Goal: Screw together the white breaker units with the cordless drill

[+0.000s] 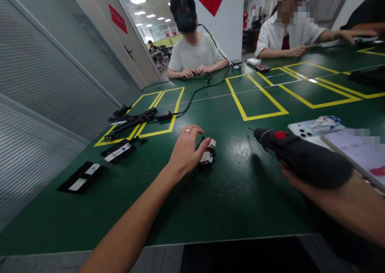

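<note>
My right hand point(296, 176) is wrapped around a black cordless drill point(300, 156) with a red patch on its top. A thin bit points left from its chuck, above the table. My left hand point(188, 146), with a ring on one finger, curls its thumb and fingers around a small black-and-white part point(207, 156) on the table. The hand covers much of that part, so its kind does not show. The drill bit is apart from the part, to its right.
On the green table point(228, 209) lie two black pieces with white labels point(81, 178), black cabled gear point(132, 120), and two phones point(315, 124) point(357, 152). Yellow tape point(246, 118) marks rectangles. Two people point(195, 52) point(288, 32) sit opposite.
</note>
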### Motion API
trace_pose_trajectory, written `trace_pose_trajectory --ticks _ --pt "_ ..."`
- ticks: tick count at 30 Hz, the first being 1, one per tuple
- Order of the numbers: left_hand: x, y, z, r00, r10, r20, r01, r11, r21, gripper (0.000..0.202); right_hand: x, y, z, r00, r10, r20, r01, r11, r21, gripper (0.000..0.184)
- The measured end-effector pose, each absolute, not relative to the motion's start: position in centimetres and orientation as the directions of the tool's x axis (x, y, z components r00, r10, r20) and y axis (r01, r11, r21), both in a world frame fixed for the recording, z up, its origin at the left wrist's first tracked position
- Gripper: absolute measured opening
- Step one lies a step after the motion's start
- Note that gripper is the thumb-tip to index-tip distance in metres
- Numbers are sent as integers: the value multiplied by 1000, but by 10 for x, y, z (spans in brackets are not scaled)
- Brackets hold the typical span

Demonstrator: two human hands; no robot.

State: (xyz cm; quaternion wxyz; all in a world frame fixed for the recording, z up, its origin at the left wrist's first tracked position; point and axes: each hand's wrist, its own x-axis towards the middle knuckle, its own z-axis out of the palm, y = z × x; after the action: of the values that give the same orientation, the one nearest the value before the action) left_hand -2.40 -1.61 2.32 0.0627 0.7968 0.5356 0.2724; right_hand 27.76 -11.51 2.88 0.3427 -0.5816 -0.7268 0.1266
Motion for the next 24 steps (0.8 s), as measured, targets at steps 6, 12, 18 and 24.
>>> trace_pose_trajectory --ticks 6,12,18,24 --pt "-10 -36 32 457 844 280 887 -457 -70 54 236 -74 17 -284 954 92 935 297 -193 100" --pt "-2 -41 22 453 855 253 887 -401 -230 39 227 -68 14 -391 916 -94 920 391 -17 108" --pt "5 -44 14 408 871 273 900 -334 -280 25 201 -47 62 -398 914 73 913 388 125 84" --pt "14 -47 11 367 881 299 916 -287 -280 22 162 -3 49 -381 878 289 917 400 -4 35"
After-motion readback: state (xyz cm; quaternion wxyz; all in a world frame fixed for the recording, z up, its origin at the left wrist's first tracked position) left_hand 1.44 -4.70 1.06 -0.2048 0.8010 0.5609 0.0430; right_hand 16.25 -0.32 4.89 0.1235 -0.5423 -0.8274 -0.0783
